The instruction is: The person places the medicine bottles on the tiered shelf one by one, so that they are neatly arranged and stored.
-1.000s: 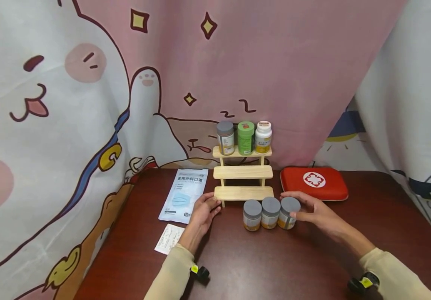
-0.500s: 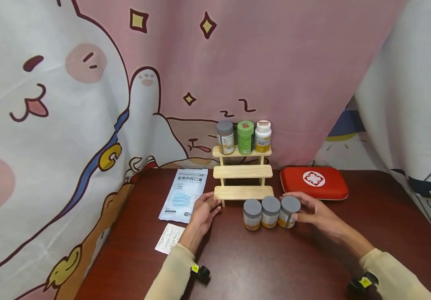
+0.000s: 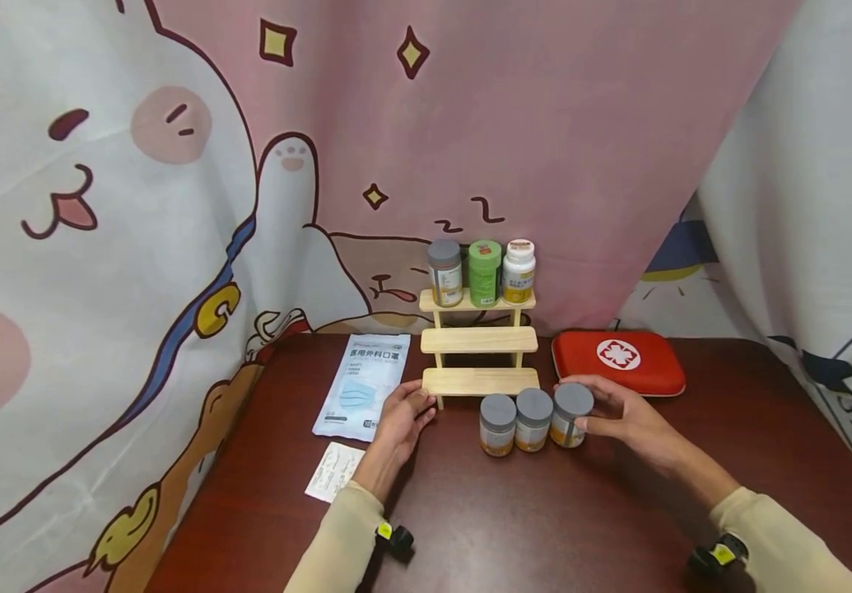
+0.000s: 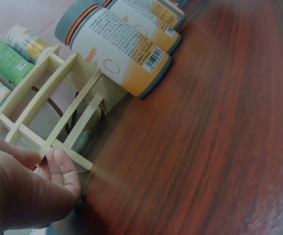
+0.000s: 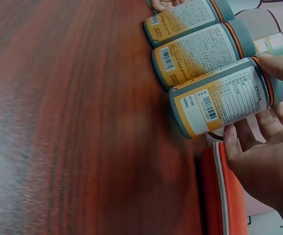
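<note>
My left hand (image 3: 399,420) pinches the left end of the lowest step of the wooden rack (image 3: 481,380); the left wrist view shows thumb and fingers at that corner (image 4: 33,186). Before the rack, three grey-lidded jars stand in a row: left jar (image 3: 498,426), middle jar (image 3: 533,420) and right jar (image 3: 570,416). My right hand (image 3: 621,420) grips the right jar, and in the right wrist view the thumb lies near its lid and the fingers under its side (image 5: 219,98). On the top step stand a grey-lidded jar (image 3: 445,273), a green jar (image 3: 485,273) and a white bottle (image 3: 519,272).
A red case (image 3: 618,362) with a white cross emblem lies right of the rack. At the left lie a blue-and-white mask packet (image 3: 363,385) and a small white packet (image 3: 334,472). A patterned curtain (image 3: 581,123) hangs behind the dark wooden table (image 3: 500,527).
The right jar has risen slightly in my right hand, and a small gap now shows between it and the middle jar. My left hand has stayed at the rack.
</note>
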Demonstrator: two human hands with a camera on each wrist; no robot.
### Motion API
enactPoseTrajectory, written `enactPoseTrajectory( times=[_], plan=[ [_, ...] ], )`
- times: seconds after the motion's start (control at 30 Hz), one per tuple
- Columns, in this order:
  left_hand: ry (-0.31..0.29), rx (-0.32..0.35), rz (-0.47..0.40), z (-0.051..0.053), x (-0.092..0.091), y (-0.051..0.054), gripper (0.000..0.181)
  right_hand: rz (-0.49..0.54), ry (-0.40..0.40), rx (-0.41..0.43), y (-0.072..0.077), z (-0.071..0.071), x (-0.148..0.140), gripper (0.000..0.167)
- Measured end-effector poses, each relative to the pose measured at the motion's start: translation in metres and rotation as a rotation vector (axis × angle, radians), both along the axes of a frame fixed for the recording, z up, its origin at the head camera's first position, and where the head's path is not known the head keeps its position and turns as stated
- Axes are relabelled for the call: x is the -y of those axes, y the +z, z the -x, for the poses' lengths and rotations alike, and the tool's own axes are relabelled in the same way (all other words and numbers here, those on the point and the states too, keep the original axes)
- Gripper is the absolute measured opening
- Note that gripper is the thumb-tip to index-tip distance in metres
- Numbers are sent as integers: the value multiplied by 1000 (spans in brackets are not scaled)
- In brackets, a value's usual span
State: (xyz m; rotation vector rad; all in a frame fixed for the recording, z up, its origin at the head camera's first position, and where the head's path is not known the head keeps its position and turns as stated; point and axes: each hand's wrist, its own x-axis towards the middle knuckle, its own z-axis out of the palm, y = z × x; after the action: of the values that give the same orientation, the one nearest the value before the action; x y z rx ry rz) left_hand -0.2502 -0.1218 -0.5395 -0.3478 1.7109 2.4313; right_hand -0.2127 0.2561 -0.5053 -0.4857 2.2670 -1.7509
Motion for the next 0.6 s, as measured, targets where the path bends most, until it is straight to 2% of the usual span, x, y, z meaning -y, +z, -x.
enactPoseTrajectory(
  times=[0.13,0.4,0.6],
  plan=[
    [2,-9,-4,1,0,0,31,-5,-28,-23,8,3,1,61],
    [-7,-20,-9,0,0,-1,34,32,-18,-87,21,9,3,57],
    [-11,-34,-2,-1,0,-1,35,-46,-64,-105,33,17,5,58]
  ],
)
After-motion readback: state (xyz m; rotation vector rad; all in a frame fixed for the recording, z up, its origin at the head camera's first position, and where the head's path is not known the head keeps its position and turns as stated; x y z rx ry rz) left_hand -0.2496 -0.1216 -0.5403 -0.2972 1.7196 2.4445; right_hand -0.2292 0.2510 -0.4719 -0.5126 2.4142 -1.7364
